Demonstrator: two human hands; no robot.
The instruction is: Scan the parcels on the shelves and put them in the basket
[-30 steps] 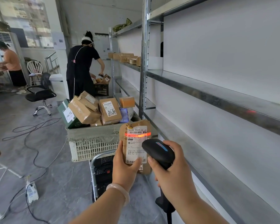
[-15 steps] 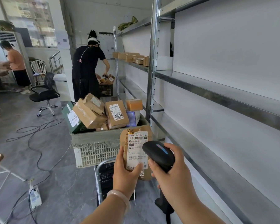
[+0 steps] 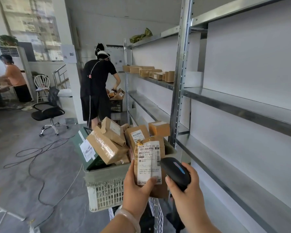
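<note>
metal shelving [image 3: 242, 106] along the right: near bays bare, a row of small cartons [image 3: 151, 73] only on the far bay. person in black [image 3: 96, 86] bent over another crate beyond, well apart; judged no obstruction.

white lattice basket [image 3: 104, 195] just ahead, heaped above the rim with brown boxes [image 3: 107, 147], plus a green box [image 3: 95, 161] tilted at its left edge. little flat room on top; probably calls for a gap near the front or right side, else risk of sliding off.

brown paper parcel [image 3: 149, 165] held upright in front of the basket's near right corner, white label toward the camera. looks light, soft and crinkly; likely bends if squeezed. best taken by the lower edges, clear of the barcode.

black scanner [image 3: 175, 172] just right of the parcel, nose toward the label; no red line visible on the label.

left hand [image 3: 138, 187] wrapped round the parcel's lower part, thumb across the label's bottom. right hand [image 3: 186, 195] curled round the scanner.
</note>
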